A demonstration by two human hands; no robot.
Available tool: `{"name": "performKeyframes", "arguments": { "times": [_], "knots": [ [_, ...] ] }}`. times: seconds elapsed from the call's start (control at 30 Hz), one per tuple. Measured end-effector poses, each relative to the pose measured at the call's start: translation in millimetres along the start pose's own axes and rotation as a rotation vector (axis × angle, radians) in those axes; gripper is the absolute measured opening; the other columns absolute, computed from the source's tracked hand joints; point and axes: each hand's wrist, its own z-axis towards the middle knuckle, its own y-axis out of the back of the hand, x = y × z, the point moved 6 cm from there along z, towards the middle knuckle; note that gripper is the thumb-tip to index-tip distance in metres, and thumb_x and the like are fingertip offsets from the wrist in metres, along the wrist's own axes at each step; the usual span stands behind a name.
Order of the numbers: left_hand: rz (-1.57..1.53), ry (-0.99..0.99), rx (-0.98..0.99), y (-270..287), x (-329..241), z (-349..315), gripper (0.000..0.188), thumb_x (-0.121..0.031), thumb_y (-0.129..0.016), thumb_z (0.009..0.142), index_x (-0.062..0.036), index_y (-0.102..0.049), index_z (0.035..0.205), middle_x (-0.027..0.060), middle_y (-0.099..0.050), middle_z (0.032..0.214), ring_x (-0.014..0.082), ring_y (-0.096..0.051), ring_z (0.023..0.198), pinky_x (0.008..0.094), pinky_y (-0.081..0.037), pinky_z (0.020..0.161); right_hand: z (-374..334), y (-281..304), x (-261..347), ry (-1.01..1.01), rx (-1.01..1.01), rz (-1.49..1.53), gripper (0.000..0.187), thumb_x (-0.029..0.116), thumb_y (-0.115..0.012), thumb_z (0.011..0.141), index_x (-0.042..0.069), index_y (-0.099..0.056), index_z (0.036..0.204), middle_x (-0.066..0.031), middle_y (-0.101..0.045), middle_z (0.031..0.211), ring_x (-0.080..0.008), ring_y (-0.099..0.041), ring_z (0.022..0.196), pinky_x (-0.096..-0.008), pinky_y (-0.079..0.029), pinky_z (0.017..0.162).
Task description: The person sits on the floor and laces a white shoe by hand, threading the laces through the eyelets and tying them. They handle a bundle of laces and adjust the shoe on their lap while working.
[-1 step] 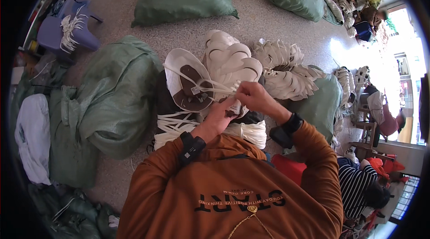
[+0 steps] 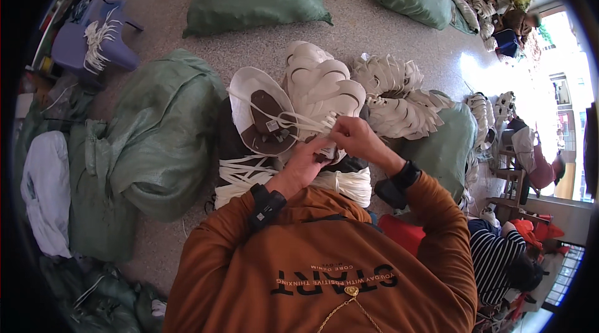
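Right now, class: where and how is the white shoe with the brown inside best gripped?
Probably pinch the shoe by its left rim, coming from the left: that edge is exposed, while the white stack crowds its right side.

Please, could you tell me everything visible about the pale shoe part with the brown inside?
The shoe part is open upward, its rounded end on the far side. Its pale border looks like leather or fabric; the brown inside carries a small white label. Pale laces cross over it toward the right hand. It sits left of a heap of pale pieces. Whether the left hand touches it is unclear.
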Motion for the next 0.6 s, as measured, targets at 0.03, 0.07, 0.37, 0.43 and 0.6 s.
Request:
{"name": "performKeyframes", "arguments": {
  "times": [0.03, 0.07, 0.37, 0.43, 0.6],
  "knots": [
    [0.064, -0.044, 0.039, 1, -1, -1, 0.033, -0.022, -0.067, 0.096, -0.0118, -0.06, 0.126, 0.0026, -0.064, 0.121, 0.0196, -0.059, 0.115, 0.0507, -0.046, 0.1, -5, -2, -4, -0.018, -0.003, -0.008, 0.018, 0.014, -0.065, 0.092, -0.001, -0.061, 0.083, -0.0002, -0.058, 0.063, -0.0055, -0.053, 0.054, -0.0255, -0.041, 0.046],
    [0.125, -0.088, 0.076, 2, -2, -3, 0.031, -0.021, -0.065, 0.096, -0.0116, -0.061, 0.125, 0.0024, -0.065, 0.12, 0.0188, -0.06, 0.114, 0.0491, -0.047, 0.099, -9, -3, -7, -0.036, -0.007, -0.016, 0.018, 0.015, -0.066, 0.092, 0.0, -0.062, 0.084, -0.0003, -0.058, 0.063, -0.0057, -0.052, 0.053, -0.0258, -0.04, 0.045],
    [-0.32, 0.174, -0.168, -4, 2, 0, 0.035, -0.019, -0.071, 0.093, -0.0111, -0.061, 0.125, 0.0033, -0.065, 0.12, 0.0209, -0.061, 0.111, 0.0461, -0.049, 0.097, -65, 35, -57, -0.174, 0.009, 0.141, 0.014, 0.013, -0.063, 0.094, 0.0, -0.066, 0.089, 0.0018, -0.059, 0.067, -0.0045, -0.051, 0.057, -0.023, -0.041, 0.051],
    [-0.313, 0.171, -0.182, -2, 3, 1, 0.036, -0.019, -0.072, 0.093, -0.0114, -0.061, 0.126, 0.0037, -0.065, 0.12, 0.0214, -0.06, 0.111, 0.0457, -0.049, 0.096, -80, 40, -62, -0.22, 0.031, 0.148, 0.014, 0.013, -0.064, 0.092, 0.0, -0.066, 0.088, 0.0004, -0.061, 0.068, -0.0056, -0.053, 0.059, -0.0247, -0.043, 0.054],
    [-0.301, 0.165, -0.18, -3, 2, 1, 0.036, -0.017, -0.072, 0.093, -0.0116, -0.061, 0.126, 0.0033, -0.064, 0.121, 0.021, -0.06, 0.111, 0.045, -0.049, 0.097, -93, 52, -60, -0.141, 0.115, -0.103, 0.016, 0.013, -0.064, 0.092, -0.002, -0.065, 0.088, -0.0026, -0.06, 0.067, -0.0115, -0.056, 0.062, -0.0298, -0.046, 0.058]
  ]
}}
